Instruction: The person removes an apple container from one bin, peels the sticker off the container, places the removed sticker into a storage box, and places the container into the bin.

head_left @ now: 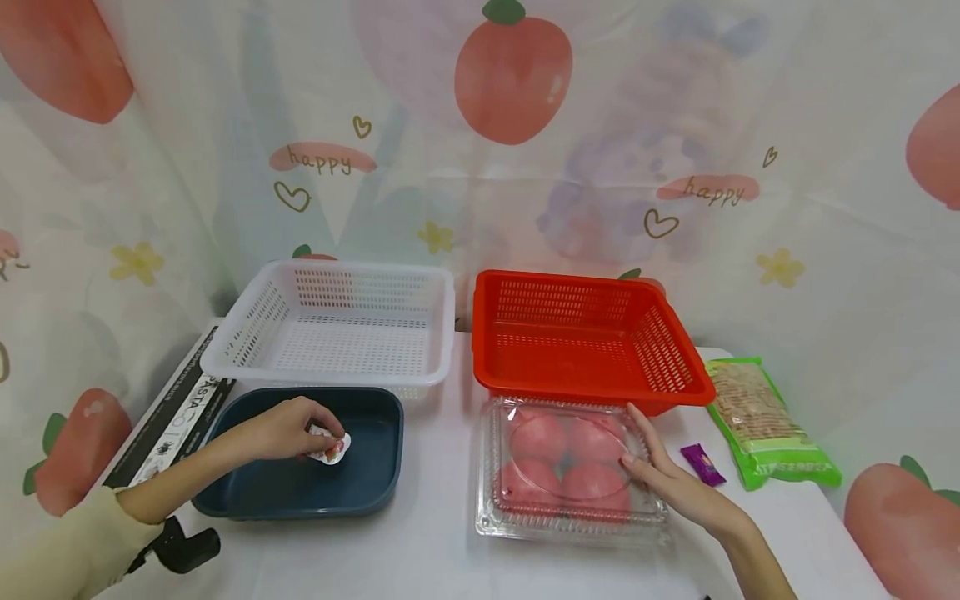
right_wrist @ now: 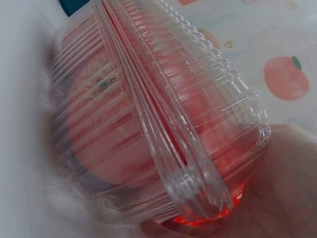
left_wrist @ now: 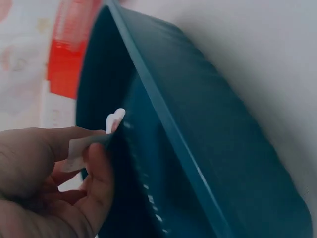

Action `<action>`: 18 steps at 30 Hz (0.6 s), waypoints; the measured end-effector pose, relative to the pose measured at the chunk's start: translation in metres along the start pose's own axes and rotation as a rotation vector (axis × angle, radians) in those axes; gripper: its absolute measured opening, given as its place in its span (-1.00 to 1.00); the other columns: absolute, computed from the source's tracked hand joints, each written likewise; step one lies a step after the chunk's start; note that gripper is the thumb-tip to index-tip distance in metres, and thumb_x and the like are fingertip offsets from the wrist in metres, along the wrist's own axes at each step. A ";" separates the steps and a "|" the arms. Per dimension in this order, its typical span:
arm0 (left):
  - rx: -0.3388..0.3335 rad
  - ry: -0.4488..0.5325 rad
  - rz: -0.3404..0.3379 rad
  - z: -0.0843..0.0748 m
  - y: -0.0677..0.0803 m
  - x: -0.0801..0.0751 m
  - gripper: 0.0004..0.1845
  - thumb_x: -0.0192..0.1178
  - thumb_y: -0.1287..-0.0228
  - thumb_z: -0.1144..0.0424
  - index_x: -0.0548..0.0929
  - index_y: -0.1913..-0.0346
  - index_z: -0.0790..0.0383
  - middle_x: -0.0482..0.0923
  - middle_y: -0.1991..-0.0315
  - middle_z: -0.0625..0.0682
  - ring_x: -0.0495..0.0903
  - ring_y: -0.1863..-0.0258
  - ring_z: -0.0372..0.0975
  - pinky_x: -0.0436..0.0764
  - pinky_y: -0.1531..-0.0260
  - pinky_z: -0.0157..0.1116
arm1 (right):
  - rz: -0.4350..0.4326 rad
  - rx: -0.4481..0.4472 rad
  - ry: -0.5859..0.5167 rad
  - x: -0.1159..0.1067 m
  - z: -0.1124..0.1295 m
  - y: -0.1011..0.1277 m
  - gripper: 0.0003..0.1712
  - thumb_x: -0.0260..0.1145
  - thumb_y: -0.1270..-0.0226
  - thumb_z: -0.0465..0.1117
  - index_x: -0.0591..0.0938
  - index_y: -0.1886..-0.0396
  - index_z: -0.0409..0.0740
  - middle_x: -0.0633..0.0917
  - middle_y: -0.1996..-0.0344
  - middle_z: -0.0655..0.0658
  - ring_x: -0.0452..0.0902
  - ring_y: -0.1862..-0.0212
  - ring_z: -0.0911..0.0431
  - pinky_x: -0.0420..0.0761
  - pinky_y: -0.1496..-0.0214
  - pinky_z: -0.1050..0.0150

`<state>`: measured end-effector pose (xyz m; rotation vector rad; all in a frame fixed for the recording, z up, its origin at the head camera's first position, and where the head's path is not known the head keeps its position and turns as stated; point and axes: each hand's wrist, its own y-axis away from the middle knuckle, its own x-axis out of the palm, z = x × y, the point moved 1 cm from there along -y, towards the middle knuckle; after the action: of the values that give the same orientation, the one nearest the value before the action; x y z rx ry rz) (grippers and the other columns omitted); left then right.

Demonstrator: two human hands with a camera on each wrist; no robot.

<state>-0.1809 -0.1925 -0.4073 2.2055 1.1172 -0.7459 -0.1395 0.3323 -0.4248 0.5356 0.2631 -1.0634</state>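
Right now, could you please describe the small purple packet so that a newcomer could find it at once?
Start at the red basket on the white table. In front of its right corner, the small purple packet lies flat between the right hand and the green noodle bag. It is the only purple item, far smaller than its neighbours.

Bright, even, soft light; the wrist views are blurred.
The head view is sharp, bowed at its edges, with faint shadows under the baskets. Glare streaks the clamshell (right_wrist: 163,124); the tray (left_wrist: 208,148) smears with motion blur.
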 end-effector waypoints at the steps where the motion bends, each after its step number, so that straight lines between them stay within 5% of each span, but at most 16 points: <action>1: -0.006 0.009 0.016 0.002 -0.001 0.000 -0.79 0.24 -0.25 0.31 0.71 0.11 0.32 0.69 0.30 0.04 0.55 0.55 -0.31 0.62 0.54 -0.39 | 0.001 0.001 -0.002 0.000 0.000 0.000 -0.15 -0.14 -0.56 0.03 -0.50 -0.49 0.37 -0.47 -0.53 -0.17 -0.60 -0.51 -0.33 -0.16 -0.23 -0.61; 9: -0.077 0.124 0.098 0.011 -0.009 0.000 -0.75 0.22 -0.26 0.34 0.70 0.06 0.39 0.70 0.31 0.06 0.58 0.51 -0.29 0.63 0.49 -0.38 | -0.006 -0.009 0.008 0.000 0.001 -0.001 -0.16 -0.12 -0.55 0.03 -0.47 -0.49 0.41 -0.44 -0.54 -0.16 -0.58 -0.51 -0.32 -0.15 -0.22 -0.61; 18: -0.112 0.121 0.104 0.017 -0.017 0.004 -0.74 0.23 -0.27 0.32 0.70 0.03 0.38 0.69 0.20 0.08 0.55 0.54 -0.33 0.62 0.48 -0.39 | -0.007 -0.006 0.001 0.001 0.000 0.001 -0.16 -0.13 -0.55 0.02 -0.47 -0.50 0.40 -0.45 -0.54 -0.17 -0.58 -0.51 -0.34 -0.15 -0.23 -0.61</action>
<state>-0.1970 -0.1938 -0.4258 2.2185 1.0649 -0.4998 -0.1385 0.3319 -0.4254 0.5298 0.2692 -1.0683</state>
